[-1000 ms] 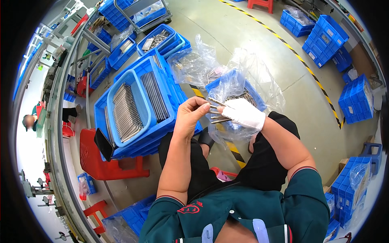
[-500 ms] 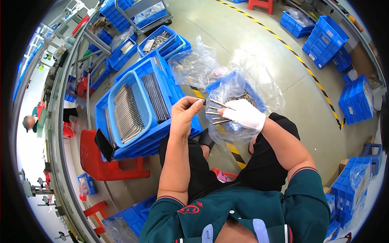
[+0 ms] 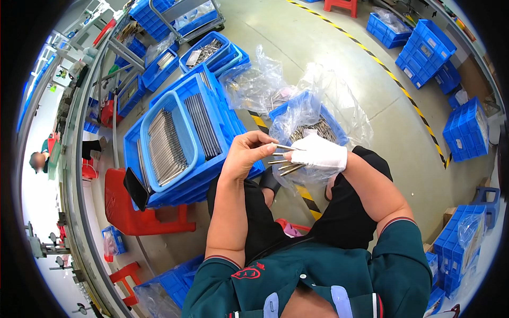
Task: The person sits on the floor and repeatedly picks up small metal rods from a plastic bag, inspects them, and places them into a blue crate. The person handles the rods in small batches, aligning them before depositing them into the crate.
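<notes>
My right hand, in a white glove, is closed round several slim metal drill bits whose ends fan out to the left. My bare left hand meets it in front of my knees, thumb and forefinger pinching the end of one of these bits. Beneath the glove sits a blue crate lined with clear plastic and holding loose bits. Left of my hands, a light blue basket bears a neat row of spiral-fluted bits. Darker bits stand lined up beside it.
The basket rests on stacked blue crates beside a red stool. Clear plastic bags spread over the floor ahead. More blue crates stand at the right. A metal-framed bench runs along the left, with another person beyond it.
My left hand has tipped down and right, its fingertips now on a bit's end. The bits in my right hand have swung lower at their left ends, and more of the crate's contents shows.
</notes>
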### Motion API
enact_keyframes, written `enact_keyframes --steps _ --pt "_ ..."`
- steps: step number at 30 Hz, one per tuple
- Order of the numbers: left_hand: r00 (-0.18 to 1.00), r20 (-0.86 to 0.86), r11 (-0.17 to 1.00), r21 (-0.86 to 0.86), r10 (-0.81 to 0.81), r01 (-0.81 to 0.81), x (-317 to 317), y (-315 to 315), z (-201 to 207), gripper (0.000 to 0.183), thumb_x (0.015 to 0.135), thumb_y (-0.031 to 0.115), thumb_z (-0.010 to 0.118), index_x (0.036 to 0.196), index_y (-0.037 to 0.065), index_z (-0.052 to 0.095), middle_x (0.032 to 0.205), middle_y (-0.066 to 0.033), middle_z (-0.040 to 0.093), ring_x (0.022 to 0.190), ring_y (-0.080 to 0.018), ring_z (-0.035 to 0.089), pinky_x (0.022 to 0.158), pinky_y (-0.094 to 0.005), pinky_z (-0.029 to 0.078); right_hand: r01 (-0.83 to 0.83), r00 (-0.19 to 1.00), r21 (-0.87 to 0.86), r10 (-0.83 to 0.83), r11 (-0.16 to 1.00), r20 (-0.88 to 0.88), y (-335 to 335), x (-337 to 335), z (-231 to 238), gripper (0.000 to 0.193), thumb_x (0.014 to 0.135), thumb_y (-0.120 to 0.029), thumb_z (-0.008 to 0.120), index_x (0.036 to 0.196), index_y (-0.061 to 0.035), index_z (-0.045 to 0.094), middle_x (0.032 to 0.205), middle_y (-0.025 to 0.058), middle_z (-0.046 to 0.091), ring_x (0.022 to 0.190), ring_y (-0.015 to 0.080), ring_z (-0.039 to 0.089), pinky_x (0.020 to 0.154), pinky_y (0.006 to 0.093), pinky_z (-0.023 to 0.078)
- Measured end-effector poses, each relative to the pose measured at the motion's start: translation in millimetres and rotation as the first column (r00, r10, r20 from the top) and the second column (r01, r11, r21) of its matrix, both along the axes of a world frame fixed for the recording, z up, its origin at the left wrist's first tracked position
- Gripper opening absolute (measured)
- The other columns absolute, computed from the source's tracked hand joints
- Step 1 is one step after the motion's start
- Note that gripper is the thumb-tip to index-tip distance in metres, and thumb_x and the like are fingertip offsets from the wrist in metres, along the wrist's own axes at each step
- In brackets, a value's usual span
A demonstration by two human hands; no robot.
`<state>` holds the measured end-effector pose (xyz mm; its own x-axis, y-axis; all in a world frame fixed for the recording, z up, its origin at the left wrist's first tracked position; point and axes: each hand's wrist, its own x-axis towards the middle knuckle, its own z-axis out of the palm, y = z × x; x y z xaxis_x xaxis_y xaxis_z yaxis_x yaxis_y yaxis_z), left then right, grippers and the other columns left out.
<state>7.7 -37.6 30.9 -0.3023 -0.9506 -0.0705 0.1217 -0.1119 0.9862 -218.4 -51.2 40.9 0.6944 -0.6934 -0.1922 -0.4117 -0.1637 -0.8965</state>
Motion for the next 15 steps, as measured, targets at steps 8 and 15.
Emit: enact_keyframes --steps 8,15 --pt "0.976 -0.034 0.976 0.018 0.216 -0.216 -3.2 -4.1 -4.0 0.017 0.082 0.016 0.07 0.086 0.0 0.063 0.073 -0.0022 0.06 0.067 -0.0088 0.054 0.065 -0.0216 0.042 0.037 0.999 -0.122 -0.037 0.992 -0.003 -5.1 -2.8 -6.2 0.035 0.089 -0.036 0.055 0.083 -0.0019 0.063 0.065 0.0099 0.054 0.06 0.0172 0.047 0.058 0.033 0.04" --pt "0.68 -0.658 0.941 0.3 0.323 -0.157 -32.2 -5.6 -33.5 0.019 0.095 0.028 0.051 0.094 0.01 0.057 0.096 -0.0095 0.063 0.094 -0.0239 0.06 0.08 -0.0389 0.049 0.214 0.977 -0.132 -0.214 0.968 0.016 3.0 13.3 -2.0 0.042 0.087 -0.043 0.055 0.093 -0.0022 0.062 0.078 0.0142 0.062 0.071 0.0245 0.059 0.067 0.0352 0.045"
